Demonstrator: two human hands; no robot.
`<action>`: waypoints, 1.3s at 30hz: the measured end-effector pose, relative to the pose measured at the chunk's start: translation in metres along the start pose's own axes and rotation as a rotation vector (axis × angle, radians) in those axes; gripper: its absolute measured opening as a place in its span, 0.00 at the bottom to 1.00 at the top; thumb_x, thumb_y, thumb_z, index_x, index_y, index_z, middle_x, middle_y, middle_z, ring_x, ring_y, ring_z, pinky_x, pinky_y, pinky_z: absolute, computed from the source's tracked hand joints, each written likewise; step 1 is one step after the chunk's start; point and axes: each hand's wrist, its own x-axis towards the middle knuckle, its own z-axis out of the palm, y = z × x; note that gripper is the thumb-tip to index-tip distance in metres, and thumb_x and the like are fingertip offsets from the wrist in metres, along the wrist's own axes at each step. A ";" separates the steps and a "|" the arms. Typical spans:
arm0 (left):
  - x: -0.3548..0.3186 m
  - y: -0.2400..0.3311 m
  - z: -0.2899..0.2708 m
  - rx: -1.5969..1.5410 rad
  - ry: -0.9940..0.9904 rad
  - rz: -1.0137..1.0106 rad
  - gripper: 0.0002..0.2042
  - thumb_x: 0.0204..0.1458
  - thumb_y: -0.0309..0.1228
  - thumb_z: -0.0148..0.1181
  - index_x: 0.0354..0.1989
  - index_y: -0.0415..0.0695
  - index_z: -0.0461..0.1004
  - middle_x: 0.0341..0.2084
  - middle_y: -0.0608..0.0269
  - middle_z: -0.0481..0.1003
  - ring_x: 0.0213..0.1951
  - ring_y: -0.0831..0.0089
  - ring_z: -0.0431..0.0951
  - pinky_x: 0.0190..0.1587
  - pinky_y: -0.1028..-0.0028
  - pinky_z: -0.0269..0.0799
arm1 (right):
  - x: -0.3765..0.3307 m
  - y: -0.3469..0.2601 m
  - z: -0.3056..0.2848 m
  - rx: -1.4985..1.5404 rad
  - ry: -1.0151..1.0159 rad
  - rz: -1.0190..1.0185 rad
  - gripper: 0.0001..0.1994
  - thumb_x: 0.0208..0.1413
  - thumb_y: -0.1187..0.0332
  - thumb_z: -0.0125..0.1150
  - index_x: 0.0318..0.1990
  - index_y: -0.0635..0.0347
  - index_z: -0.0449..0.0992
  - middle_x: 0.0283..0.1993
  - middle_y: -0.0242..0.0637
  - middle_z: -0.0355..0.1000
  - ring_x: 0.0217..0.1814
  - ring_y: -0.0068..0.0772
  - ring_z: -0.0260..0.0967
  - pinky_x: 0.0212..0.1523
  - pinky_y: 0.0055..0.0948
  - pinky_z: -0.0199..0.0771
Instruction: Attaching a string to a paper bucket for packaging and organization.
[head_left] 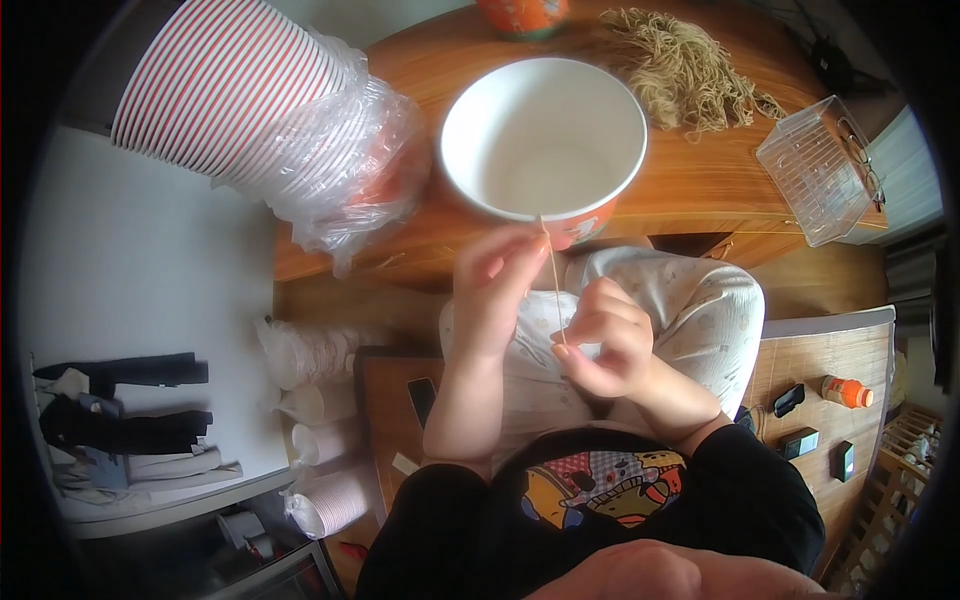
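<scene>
My left hand (pixel 495 285) and my right hand (pixel 605 340) both pinch a thin tan string (pixel 553 285), held taut and nearly upright between them. The left fingertips grip its upper end just below the rim of a white paper bowl (pixel 545 135) with an orange outside. The right fingers hold the lower end, close to my lap. The bowl stands near the edge of a wooden table (pixel 700 180) and looks empty inside. Both hands hover over my light-coloured trousers.
A stack of red-striped paper cups (pixel 230 90) in a clear plastic sleeve lies at the table's left. A tangle of tan strings (pixel 685 70) and a clear plastic box (pixel 815 170) lie at the right. More sleeved cups (pixel 320 420) lie on the floor at left.
</scene>
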 end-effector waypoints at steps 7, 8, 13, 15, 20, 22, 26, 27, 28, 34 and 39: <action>-0.001 -0.002 -0.008 -0.141 -0.084 -0.051 0.07 0.55 0.22 0.58 0.40 0.36 0.78 0.37 0.60 0.80 0.40 0.79 0.76 0.46 0.79 0.69 | 0.000 0.001 0.000 0.004 0.006 0.009 0.08 0.42 0.75 0.69 0.28 0.57 0.74 0.25 0.31 0.71 0.26 0.33 0.65 0.29 0.31 0.60; -0.001 -0.003 -0.008 -0.174 -0.073 -0.063 0.07 0.55 0.22 0.58 0.40 0.35 0.78 0.37 0.59 0.80 0.41 0.78 0.77 0.47 0.79 0.69 | 0.000 0.002 0.000 0.003 0.008 0.009 0.08 0.42 0.75 0.68 0.28 0.56 0.74 0.25 0.31 0.71 0.26 0.33 0.65 0.29 0.31 0.60; 0.000 -0.007 -0.010 -0.203 -0.072 -0.102 0.07 0.55 0.22 0.59 0.40 0.35 0.78 0.38 0.56 0.81 0.42 0.76 0.78 0.48 0.78 0.70 | 0.000 0.004 0.001 0.009 -0.026 0.004 0.08 0.41 0.76 0.68 0.28 0.56 0.74 0.25 0.30 0.71 0.26 0.33 0.65 0.29 0.31 0.60; 0.000 -0.007 -0.007 -0.219 -0.046 -0.132 0.07 0.55 0.22 0.59 0.40 0.35 0.79 0.37 0.57 0.81 0.42 0.76 0.78 0.48 0.78 0.71 | 0.001 0.004 -0.001 0.003 -0.039 0.002 0.08 0.41 0.76 0.68 0.28 0.56 0.74 0.24 0.30 0.71 0.26 0.33 0.65 0.29 0.31 0.60; 0.001 -0.005 0.007 -0.153 0.054 -0.112 0.08 0.55 0.25 0.58 0.37 0.33 0.79 0.23 0.70 0.72 0.25 0.86 0.65 0.30 0.82 0.57 | 0.003 0.005 -0.005 0.045 -0.073 -0.039 0.07 0.41 0.76 0.68 0.27 0.56 0.75 0.24 0.29 0.70 0.26 0.32 0.64 0.29 0.30 0.60; 0.002 -0.004 0.008 -0.106 0.105 -0.100 0.09 0.55 0.27 0.57 0.36 0.31 0.78 0.13 0.77 0.64 0.16 0.89 0.55 0.20 0.82 0.45 | 0.003 0.005 -0.006 0.051 -0.068 -0.049 0.06 0.41 0.75 0.68 0.27 0.56 0.75 0.24 0.29 0.69 0.26 0.32 0.64 0.29 0.30 0.60; 0.002 -0.005 0.002 -0.191 0.069 -0.156 0.06 0.54 0.24 0.61 0.37 0.36 0.81 0.27 0.73 0.77 0.25 0.92 0.65 0.27 0.87 0.56 | 0.003 0.004 -0.008 0.057 -0.066 -0.057 0.06 0.41 0.76 0.68 0.27 0.57 0.76 0.23 0.29 0.69 0.25 0.32 0.65 0.29 0.30 0.60; 0.002 -0.004 0.003 -0.176 0.091 -0.157 0.06 0.54 0.25 0.61 0.37 0.36 0.81 0.26 0.73 0.77 0.25 0.91 0.65 0.28 0.87 0.57 | 0.003 0.004 -0.009 0.059 -0.064 -0.059 0.06 0.41 0.76 0.68 0.27 0.57 0.76 0.23 0.29 0.69 0.25 0.32 0.65 0.29 0.30 0.60; 0.002 -0.003 0.005 -0.175 0.090 -0.157 0.06 0.54 0.25 0.61 0.37 0.36 0.81 0.26 0.73 0.77 0.25 0.91 0.65 0.28 0.87 0.57 | 0.003 0.004 -0.009 0.063 -0.067 -0.057 0.06 0.41 0.76 0.68 0.27 0.57 0.76 0.23 0.29 0.70 0.25 0.32 0.65 0.29 0.31 0.60; 0.003 0.010 0.012 0.068 0.183 -0.056 0.06 0.55 0.25 0.63 0.36 0.35 0.81 0.23 0.74 0.75 0.25 0.90 0.66 0.28 0.87 0.58 | 0.004 0.004 -0.012 0.066 -0.058 -0.055 0.05 0.42 0.76 0.67 0.27 0.58 0.76 0.23 0.30 0.71 0.25 0.32 0.66 0.30 0.30 0.61; 0.003 0.013 0.010 0.248 0.182 0.033 0.07 0.56 0.23 0.61 0.38 0.33 0.80 0.30 0.66 0.80 0.29 0.87 0.72 0.32 0.86 0.64 | 0.005 0.004 -0.012 0.056 -0.061 -0.047 0.05 0.42 0.76 0.67 0.27 0.58 0.76 0.23 0.30 0.71 0.25 0.32 0.66 0.30 0.30 0.62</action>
